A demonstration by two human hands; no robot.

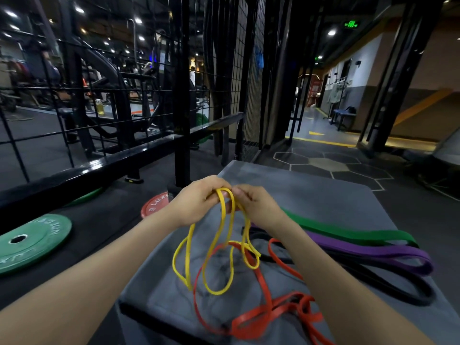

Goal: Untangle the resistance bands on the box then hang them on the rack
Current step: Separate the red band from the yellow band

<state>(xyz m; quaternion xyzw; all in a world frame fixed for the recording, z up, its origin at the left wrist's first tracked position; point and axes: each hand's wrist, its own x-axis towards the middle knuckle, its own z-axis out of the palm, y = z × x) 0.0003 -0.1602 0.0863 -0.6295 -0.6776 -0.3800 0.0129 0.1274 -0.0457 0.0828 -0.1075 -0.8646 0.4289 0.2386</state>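
Observation:
A thin yellow resistance band hangs in loops above the grey box. My left hand and my right hand pinch its top side by side, fingers curled round the strands. The yellow loops cross through a red band that lies tangled on the box's near part. To the right on the box lie a green band, a purple band and a black band, stretched out flat. The black grid rack stands behind the box to the left.
Weight plates lie on the dark floor at left: a green one and a red one. A black metal rail runs along the rack's base. A corridor with hexagon floor markings opens to the right.

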